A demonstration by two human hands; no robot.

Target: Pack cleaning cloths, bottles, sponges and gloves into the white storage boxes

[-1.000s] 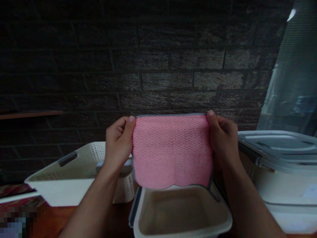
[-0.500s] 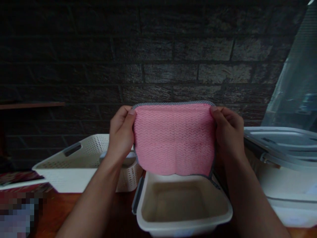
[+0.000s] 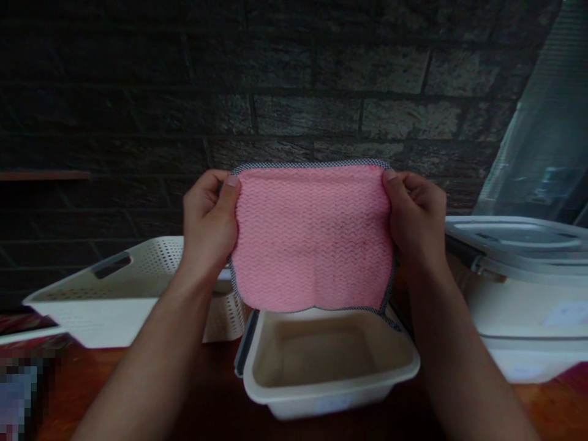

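A pink cleaning cloth (image 3: 312, 239) with a ribbed texture and a black-and-white checked edge is stretched out upright in front of me. My left hand (image 3: 209, 214) pinches its upper left corner between thumb and fingers. At the upper right corner, my right hand (image 3: 416, 211) grips it the same way. The cloth's lower edge hangs over the far rim of an open cream plastic box (image 3: 331, 392), with a dark-edged corner trailing at the right. No contents show inside the part of the box I can see.
To the left stand a large white perforated basket (image 3: 105, 318) and a smaller perforated basket (image 3: 225, 315), partly behind my left arm. Stacked lidded boxes (image 3: 519, 300) are at the right. A dark brick wall (image 3: 285, 116) rises behind the brown wooden table (image 3: 105, 380).
Both hands and the cloth appear higher in view, and the cloth's top edge is opened out more squarely. The camera has tilted down, showing more of the box's front. Both grips stay on the cloth.
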